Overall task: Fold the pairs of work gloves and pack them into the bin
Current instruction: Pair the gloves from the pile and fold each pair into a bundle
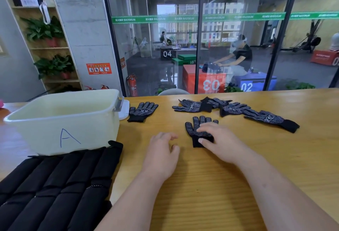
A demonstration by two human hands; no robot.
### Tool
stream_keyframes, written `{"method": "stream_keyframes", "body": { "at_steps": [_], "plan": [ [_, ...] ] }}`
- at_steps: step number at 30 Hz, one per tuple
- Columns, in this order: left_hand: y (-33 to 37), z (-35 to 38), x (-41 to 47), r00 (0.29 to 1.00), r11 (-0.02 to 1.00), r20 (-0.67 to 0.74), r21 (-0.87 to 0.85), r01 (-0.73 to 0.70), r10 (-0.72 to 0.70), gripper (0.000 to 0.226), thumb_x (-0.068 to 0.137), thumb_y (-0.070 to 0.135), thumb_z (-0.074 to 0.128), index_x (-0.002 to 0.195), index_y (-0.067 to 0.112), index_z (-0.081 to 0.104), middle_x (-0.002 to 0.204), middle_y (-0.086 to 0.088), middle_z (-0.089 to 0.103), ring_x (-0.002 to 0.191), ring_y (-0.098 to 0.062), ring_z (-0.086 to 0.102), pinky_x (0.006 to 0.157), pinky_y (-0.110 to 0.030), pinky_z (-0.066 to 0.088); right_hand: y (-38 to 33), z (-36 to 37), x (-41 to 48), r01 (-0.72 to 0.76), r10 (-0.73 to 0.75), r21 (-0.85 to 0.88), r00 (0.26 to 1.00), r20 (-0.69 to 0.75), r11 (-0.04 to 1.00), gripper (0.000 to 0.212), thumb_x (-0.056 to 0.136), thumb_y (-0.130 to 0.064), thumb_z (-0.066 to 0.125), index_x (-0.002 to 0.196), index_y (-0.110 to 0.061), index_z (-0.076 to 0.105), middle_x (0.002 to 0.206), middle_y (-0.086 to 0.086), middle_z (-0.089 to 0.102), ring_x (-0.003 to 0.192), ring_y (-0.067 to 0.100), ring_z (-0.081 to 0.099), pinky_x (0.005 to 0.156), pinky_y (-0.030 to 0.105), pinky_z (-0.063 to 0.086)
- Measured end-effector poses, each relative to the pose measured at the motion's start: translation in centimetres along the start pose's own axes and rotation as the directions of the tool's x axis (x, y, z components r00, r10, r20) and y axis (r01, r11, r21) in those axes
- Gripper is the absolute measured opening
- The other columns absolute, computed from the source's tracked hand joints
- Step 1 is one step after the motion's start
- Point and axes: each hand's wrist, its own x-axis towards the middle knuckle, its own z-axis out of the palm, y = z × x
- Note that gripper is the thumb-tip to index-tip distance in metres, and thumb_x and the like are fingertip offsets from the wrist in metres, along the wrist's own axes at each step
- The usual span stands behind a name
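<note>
Our wooden table (211, 185) carries a black padded mat (55, 185) at the near left, and behind it the pale bin (60, 120) marked A. At the far right lies a loose heap of gloves (229, 108), mostly lying crosswise. A single glove (142, 111) sits just beside the bin, fingers pointing away. The nearest glove (197, 129) lies lengthwise, fingers away, cuff toward us. Our right hand (220, 142) presses flat on it, fingers straight. Our left hand (163, 155) rests beside it, loosely curled, holding nothing.
</note>
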Motion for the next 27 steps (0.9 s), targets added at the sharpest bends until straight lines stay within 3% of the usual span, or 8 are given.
{"method": "stream_keyframes", "body": {
  "at_steps": [2, 5, 6, 8, 10, 12, 21, 27],
  "plan": [
    [0.0, 0.1, 0.0, 1.0, 1.0, -0.001, 0.021, -0.021, 0.021, 0.035, 0.099, 0.021, 0.056, 0.132, 0.031, 0.066, 0.127, 0.016, 0.059, 0.122, -0.008, 0.046, 0.109, -0.032, 0.043, -0.2, 0.8, 0.2, -0.016, 0.02, -0.078, 0.998, 0.054, 0.997, 0.032, 0.101, -0.052, 0.062, 0.125, -0.033, 0.072, 0.135, -0.015, 0.063, 0.126, 0.011, 0.058, 0.109, 0.033, 0.046],
    [-0.1, 0.2, 0.0, 0.999, 0.998, -0.003, 0.042, -0.043, 0.044, 0.035, 0.099, 0.023, 0.056, 0.131, 0.031, 0.067, 0.128, 0.016, 0.059, 0.122, -0.008, 0.046, 0.109, -0.033, 0.043, -0.6, 0.7, 0.6, -0.073, 0.066, -0.12, 0.996, -0.063, 0.99, 0.03, 0.101, -0.059, 0.056, 0.098, -0.034, 0.072, 0.104, -0.016, 0.061, 0.105, 0.014, 0.06, 0.089, 0.039, 0.054],
    [0.0, 0.2, 0.0, 0.999, 0.997, -0.001, 0.051, -0.053, 0.053, 0.034, 0.1, 0.023, 0.056, 0.131, 0.031, 0.067, 0.128, 0.016, 0.059, 0.123, -0.009, 0.046, 0.109, -0.033, 0.043, -0.8, 0.8, 0.6, -0.086, 0.073, -0.132, 0.992, -0.101, 0.988, 0.028, 0.101, -0.058, 0.055, 0.102, -0.035, 0.071, 0.109, -0.015, 0.061, 0.111, 0.015, 0.058, 0.092, 0.04, 0.054],
    [0.0, 0.4, 0.1, 0.997, 0.994, 0.007, 0.079, -0.076, 0.076, 0.033, 0.1, 0.025, 0.056, 0.131, 0.032, 0.066, 0.129, 0.015, 0.06, 0.123, -0.01, 0.046, 0.11, -0.033, 0.042, -1.0, 1.4, 0.8, -0.105, 0.099, -0.152, 0.994, -0.042, 0.983, 0.042, 0.103, -0.059, 0.051, 0.137, -0.036, 0.062, 0.147, -0.01, 0.052, 0.142, 0.019, 0.043, 0.113, 0.044, 0.045],
    [0.0, 0.6, 0.1, 0.996, 0.99, 0.021, 0.104, -0.094, 0.092, 0.032, 0.101, 0.026, 0.056, 0.13, 0.032, 0.066, 0.129, 0.015, 0.06, 0.124, -0.01, 0.046, 0.109, -0.032, 0.042, -0.9, 2.2, 1.0, -0.112, 0.145, -0.216, 0.979, 0.145, 0.97, 0.064, 0.107, -0.063, 0.035, 0.164, -0.033, 0.03, 0.175, -0.006, 0.017, 0.161, 0.021, 0.012, 0.129, 0.047, 0.021],
    [-0.1, 0.8, 0.1, 0.995, 0.988, 0.03, 0.121, -0.1, 0.097, 0.031, 0.1, 0.027, 0.057, 0.13, 0.032, 0.066, 0.129, 0.015, 0.059, 0.123, -0.01, 0.046, 0.109, -0.033, 0.043, -0.5, 2.3, 1.2, -0.124, 0.185, -0.251, 0.954, 0.236, 0.96, 0.067, 0.109, -0.062, 0.023, 0.169, -0.032, 0.014, 0.177, -0.005, 0.002, 0.163, 0.02, 0.0, 0.132, 0.045, 0.008],
    [-0.5, 1.7, 0.7, 0.998, 0.975, 0.049, 0.213, -0.058, 0.048, 0.039, 0.102, 0.034, 0.054, 0.141, 0.031, 0.06, 0.139, 0.012, 0.054, 0.133, -0.013, 0.044, 0.114, -0.035, 0.039, 1.8, 1.3, 5.1, -0.242, 0.262, -0.252, 0.964, 0.05, 0.937, 0.08, 0.105, -0.071, 0.016, 0.168, -0.022, 0.019, 0.177, -0.001, 0.003, 0.163, 0.022, -0.001, 0.131, 0.049, 0.01],
    [-0.8, 2.0, 0.8, 0.995, 0.96, 0.069, 0.265, -0.086, 0.07, 0.045, 0.104, 0.04, 0.05, 0.148, 0.033, 0.052, 0.15, 0.015, 0.047, 0.141, -0.011, 0.037, 0.12, -0.033, 0.032, 3.6, 2.1, 11.5, -0.257, 0.313, -0.32, 0.94, 0.135, 0.912, 0.086, 0.101, -0.077, 0.01, 0.169, -0.025, 0.014, 0.177, 0.0, 0.0, 0.163, 0.026, -0.005, 0.131, 0.054, 0.004]
  ]
}}
